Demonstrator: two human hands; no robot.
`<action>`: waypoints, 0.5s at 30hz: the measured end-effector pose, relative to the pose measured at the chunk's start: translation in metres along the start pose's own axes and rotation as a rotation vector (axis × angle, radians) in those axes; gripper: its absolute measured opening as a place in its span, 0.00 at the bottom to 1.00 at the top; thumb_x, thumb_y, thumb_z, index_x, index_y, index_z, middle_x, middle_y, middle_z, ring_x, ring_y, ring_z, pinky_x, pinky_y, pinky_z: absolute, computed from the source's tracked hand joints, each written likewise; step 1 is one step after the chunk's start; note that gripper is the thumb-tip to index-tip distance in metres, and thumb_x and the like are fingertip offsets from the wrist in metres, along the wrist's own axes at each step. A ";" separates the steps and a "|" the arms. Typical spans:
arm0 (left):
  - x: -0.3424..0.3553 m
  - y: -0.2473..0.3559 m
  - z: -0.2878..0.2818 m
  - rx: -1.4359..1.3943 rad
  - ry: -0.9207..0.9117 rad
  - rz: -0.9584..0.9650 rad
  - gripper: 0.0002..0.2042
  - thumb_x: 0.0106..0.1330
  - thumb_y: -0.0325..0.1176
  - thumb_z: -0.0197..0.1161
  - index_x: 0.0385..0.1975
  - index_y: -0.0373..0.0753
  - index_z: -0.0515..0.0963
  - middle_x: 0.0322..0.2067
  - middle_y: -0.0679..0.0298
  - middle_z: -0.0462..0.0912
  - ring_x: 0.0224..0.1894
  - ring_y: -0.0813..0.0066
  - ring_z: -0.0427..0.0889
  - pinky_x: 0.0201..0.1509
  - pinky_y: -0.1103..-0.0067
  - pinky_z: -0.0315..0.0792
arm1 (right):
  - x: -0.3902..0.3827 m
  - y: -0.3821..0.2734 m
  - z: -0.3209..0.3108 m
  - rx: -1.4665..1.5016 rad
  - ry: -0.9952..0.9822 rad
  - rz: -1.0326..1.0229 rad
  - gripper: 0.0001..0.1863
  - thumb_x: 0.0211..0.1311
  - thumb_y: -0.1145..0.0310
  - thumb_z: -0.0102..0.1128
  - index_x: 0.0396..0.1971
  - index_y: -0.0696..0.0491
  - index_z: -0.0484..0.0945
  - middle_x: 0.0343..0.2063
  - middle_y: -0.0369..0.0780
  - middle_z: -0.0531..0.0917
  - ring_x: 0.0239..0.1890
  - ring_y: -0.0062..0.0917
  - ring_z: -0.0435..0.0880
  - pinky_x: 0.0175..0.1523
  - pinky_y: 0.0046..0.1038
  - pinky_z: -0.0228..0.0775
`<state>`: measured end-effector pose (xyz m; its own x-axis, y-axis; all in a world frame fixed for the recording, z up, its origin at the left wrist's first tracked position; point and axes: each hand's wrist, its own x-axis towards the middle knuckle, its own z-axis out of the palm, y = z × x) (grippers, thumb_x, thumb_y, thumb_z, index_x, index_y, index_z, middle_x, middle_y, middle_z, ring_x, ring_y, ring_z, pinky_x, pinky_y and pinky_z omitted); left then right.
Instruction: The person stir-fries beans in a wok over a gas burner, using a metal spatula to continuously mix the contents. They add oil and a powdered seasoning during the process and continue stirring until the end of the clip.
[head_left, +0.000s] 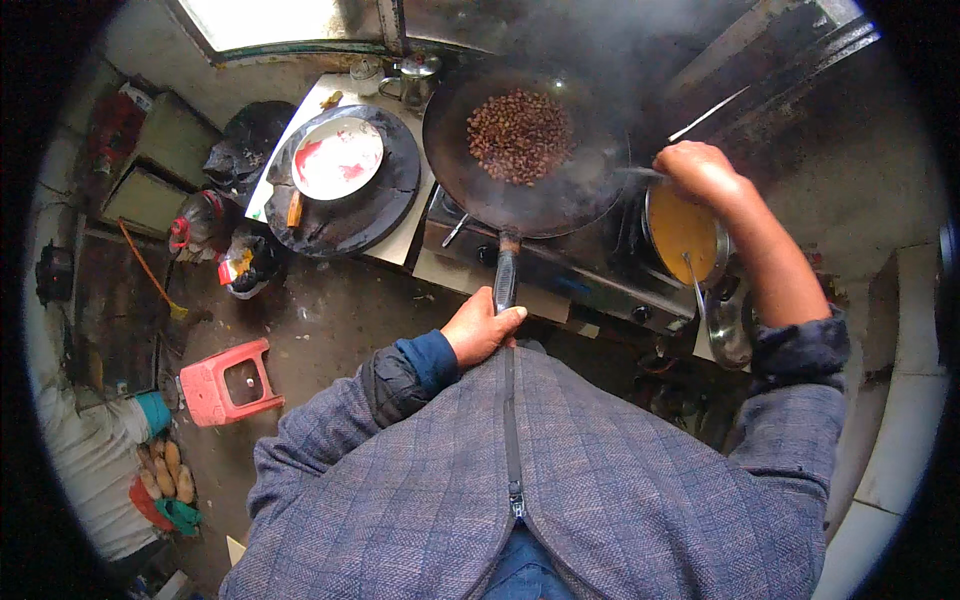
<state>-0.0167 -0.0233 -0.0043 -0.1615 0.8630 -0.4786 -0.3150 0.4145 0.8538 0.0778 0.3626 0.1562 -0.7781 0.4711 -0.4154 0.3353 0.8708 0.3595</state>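
Observation:
My left hand is closed around the dark handle of a large black wok on the stove. Small reddish-brown pieces, like peanuts or beans, lie heaped in the wok, and steam rises over it. To the right of the wok, my right hand is closed on a long-handled metal utensil. One end points up and to the right; the other reaches left over the wok's rim, its tip blurred by steam. Below this hand stands a pot of yellow-orange liquid with a metal ladle in it.
Left of the wok, a round dark chopping board carries a white bowl with red residue; a wooden handle sticks out beside it. A metal mug stands behind. A red plastic stool and bagged items are at left.

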 end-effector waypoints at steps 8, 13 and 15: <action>-0.008 0.003 0.003 -0.007 0.069 -0.019 0.16 0.76 0.38 0.65 0.41 0.34 0.67 0.29 0.64 0.78 0.28 0.76 0.80 0.33 0.74 0.77 | 0.081 -0.074 0.092 0.362 0.525 0.013 0.20 0.65 0.69 0.65 0.57 0.43 0.83 0.45 0.46 0.86 0.48 0.49 0.88 0.51 0.48 0.81; -0.007 0.004 0.003 -0.010 0.058 -0.025 0.15 0.77 0.38 0.65 0.40 0.34 0.67 0.28 0.64 0.78 0.27 0.76 0.81 0.33 0.74 0.77 | 0.036 -0.040 0.035 0.112 0.504 -0.250 0.20 0.65 0.69 0.66 0.58 0.42 0.83 0.41 0.44 0.84 0.43 0.45 0.88 0.49 0.45 0.82; -0.007 0.002 0.003 -0.023 0.060 -0.003 0.15 0.77 0.38 0.64 0.40 0.34 0.68 0.28 0.64 0.78 0.27 0.76 0.81 0.33 0.74 0.78 | 0.011 -0.021 0.005 0.042 0.370 -0.209 0.19 0.65 0.70 0.66 0.56 0.43 0.85 0.43 0.44 0.85 0.44 0.46 0.89 0.51 0.44 0.81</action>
<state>-0.0135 -0.0276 0.0010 -0.2162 0.8425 -0.4934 -0.3369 0.4100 0.8476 0.0645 0.3501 0.1398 -0.9672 0.2086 -0.1450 0.1657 0.9506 0.2624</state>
